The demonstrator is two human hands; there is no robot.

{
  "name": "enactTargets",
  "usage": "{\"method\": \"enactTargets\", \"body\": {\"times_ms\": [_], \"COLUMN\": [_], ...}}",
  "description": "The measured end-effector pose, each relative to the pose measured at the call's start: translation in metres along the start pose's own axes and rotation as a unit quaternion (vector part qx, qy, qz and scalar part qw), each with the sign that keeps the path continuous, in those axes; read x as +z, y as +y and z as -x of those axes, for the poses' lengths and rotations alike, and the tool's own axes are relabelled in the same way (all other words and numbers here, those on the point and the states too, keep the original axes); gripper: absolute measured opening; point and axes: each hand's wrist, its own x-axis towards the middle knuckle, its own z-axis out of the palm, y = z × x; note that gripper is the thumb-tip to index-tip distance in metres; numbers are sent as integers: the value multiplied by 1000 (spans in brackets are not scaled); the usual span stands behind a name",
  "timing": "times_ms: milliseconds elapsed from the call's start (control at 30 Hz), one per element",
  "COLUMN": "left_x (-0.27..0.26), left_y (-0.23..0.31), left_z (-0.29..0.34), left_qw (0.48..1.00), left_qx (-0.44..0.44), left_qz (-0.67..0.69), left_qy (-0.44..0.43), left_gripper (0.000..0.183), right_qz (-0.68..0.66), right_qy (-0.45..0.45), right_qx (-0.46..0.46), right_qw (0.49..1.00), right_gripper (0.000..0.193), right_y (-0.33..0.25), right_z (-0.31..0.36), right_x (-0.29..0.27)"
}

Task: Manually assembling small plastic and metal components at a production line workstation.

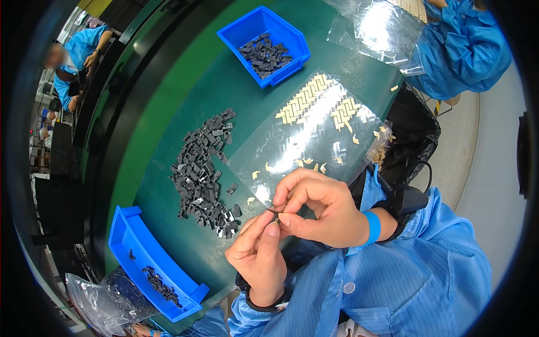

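Observation:
My left hand [258,253] and my right hand [320,208] meet above the near edge of the green table [185,95]. Together their fingertips pinch one small dark grey part [274,212]. A clear plastic sheet [297,140] carrying rows of small tan stickers [306,101] lies just beyond my right hand. Left of the hands sits a loose heap of small dark grey parts [202,171]. My right wrist wears a blue band.
A blue bin [264,45] with dark parts stands at the far side. Another blue bin [149,258] with a few dark parts sits near left, beside a clear bag [106,300]. A second clear sheet [376,31] lies far right near a blue-sleeved person [466,50]. A black bag [412,132] hangs at the table's right.

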Motion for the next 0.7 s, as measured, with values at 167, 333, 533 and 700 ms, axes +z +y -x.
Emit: {"method": "enactTargets", "body": {"times_ms": [167,333,533,700], "left_x": [-5,-2,4,-4], "left_y": [-6,-5,4,3], "left_z": [-1,0,2,0], "left_qw": [999,1000,999,995], "left_qx": [30,26,35,60], "left_qz": [-11,10,-14,13], "left_qy": [3,3,-10,-79], "left_gripper": [18,18,19,22], "right_qz": [-2,-38,50,10], "right_qy": [-3,-1,-56,-125], "right_qx": [-1,10,-34,42], "right_qw": [1000,999,997,991], "right_gripper": [10,11,14,14], "right_y": [0,2,-4,-12], "right_z": [1,2,-9,-16], "right_x": [1,1,-11,-23]}}
